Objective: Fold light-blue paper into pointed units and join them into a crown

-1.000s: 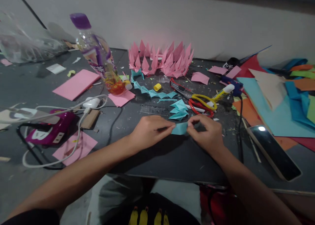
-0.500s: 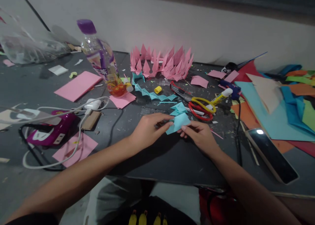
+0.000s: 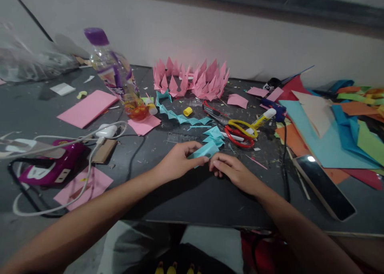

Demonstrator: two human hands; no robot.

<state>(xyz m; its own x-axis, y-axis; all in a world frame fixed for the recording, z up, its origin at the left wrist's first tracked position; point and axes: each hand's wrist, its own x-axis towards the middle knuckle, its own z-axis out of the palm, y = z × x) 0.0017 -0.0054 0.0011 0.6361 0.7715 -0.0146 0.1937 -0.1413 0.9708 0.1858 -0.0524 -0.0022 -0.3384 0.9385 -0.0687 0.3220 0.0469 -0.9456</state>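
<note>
A light-blue sheet of paper, doubled over into a narrow strip, is pinched between the thumb and fingers of my left hand. My right hand has its fingers curled closed at the paper's lower right edge, close against my left thumb; whether they grip the paper is hidden. Just beyond the sheet lie folded light-blue paper pieces. A zigzag chain of folded blue paper runs behind them. Scissors with red and yellow handles lie to the right.
A ring of pink folded points stands near the wall. At left are a bottle, pink sheets, a purple device and white cables. A glue stick, phone and coloured papers lie at right.
The blue sheet, spread between both hands before, is now doubled over. My right fingers have left its right corner and come in toward my left thumb. The view has shifted slightly.
</note>
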